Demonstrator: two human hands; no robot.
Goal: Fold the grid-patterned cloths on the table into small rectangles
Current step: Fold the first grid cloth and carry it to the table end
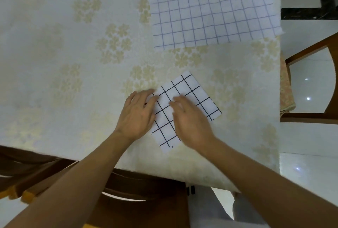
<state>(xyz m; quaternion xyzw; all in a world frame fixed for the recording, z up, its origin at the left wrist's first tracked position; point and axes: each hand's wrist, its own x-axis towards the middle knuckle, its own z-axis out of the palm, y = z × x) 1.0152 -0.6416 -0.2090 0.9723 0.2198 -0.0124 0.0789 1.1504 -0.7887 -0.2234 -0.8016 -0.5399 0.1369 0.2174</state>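
A small white cloth with a black grid (pixel 196 93) lies folded into a tilted rectangle near the table's front edge. My left hand (pixel 139 113) rests flat on its left edge, fingers straight. My right hand (pixel 190 119) presses down on the cloth's middle with fingers extended and is slightly blurred. A larger white cloth with a blue grid (pixel 210 8) lies spread flat at the far right of the table, apart from both hands.
The table wears a cream cloth with pale flower clusters (pixel 73 44). A wooden chair (pixel 311 85) stands at the table's right side, another chair (pixel 139 191) sits below the front edge. White tiled floor shows at the right.
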